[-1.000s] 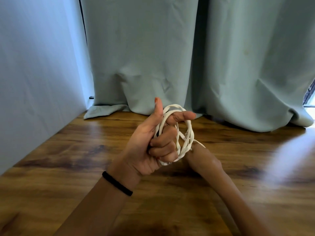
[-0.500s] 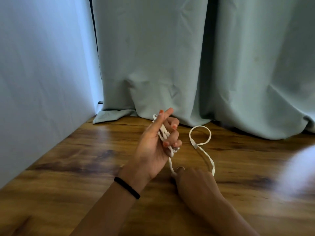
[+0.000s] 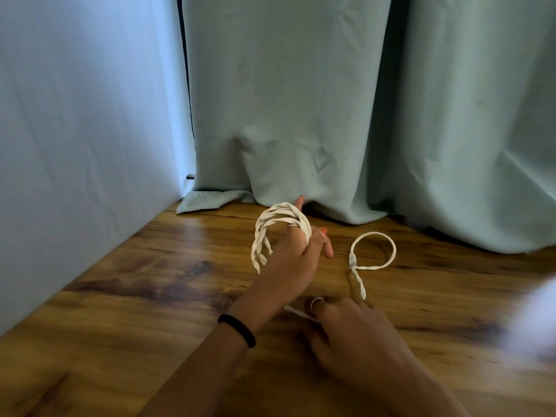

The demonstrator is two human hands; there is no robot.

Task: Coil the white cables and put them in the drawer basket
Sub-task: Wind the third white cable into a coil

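A white twisted cable (image 3: pixel 279 224) is wound in several loops around the fingers of my left hand (image 3: pixel 296 254), which is raised above the wooden floor with its back towards me. The cable's free end forms a single loop (image 3: pixel 373 251) lying on the floor to the right. From that loop a strand runs down under my right hand (image 3: pixel 349 329), and a short piece shows at its left side. My right hand rests low on the floor with its fingers curled over the strand. No drawer basket is in view.
Pale green curtains (image 3: pixel 331 115) hang to the wooden floor (image 3: pixel 150 296) just behind the hands. A light wall (image 3: pixel 75 145) closes off the left side. A blurred white shape (image 3: pixel 535 326) sits at the right edge.
My left hand has turned so its back faces me, and the coil now stands wider around its fingers. My right hand dropped to the floor, drawing out a loop that lies flat.
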